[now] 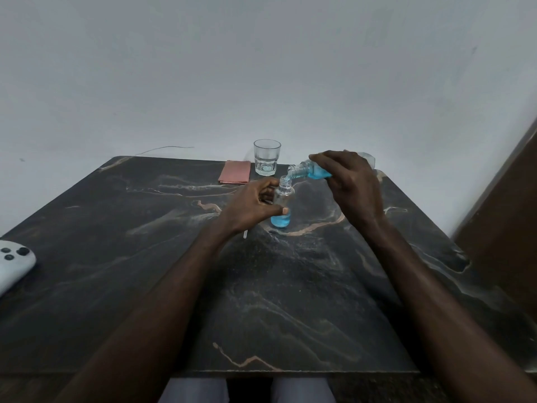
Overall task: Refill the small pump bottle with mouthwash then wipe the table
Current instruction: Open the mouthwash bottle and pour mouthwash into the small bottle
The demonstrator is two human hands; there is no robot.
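A white device with dark buttons [14, 263] lies at the left edge of the dark marbled counter [290, 301]. Toward the far edge, the left hand [252, 205] grips the upright small clear bottle [282, 199], which has blue liquid in its base. The right hand [348, 181] holds the tilted clear mouthwash bottle [308, 170], its mouth over that neck. At the far edge a folded pink cloth [234, 172] lies beside a clear glass tumbler [266, 157].

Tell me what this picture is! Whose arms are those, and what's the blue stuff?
There is no machine here. The picture comes from a camera worn on a person's head, looking down, so the arms are that person's own. The left hand holds a small bottle upright on the dark table. The right hand tips a bigger bottle, and blue mouthwash pours from it into the small one. Behind are a glass and a folded pink cloth. A white gadget lies at the left edge.
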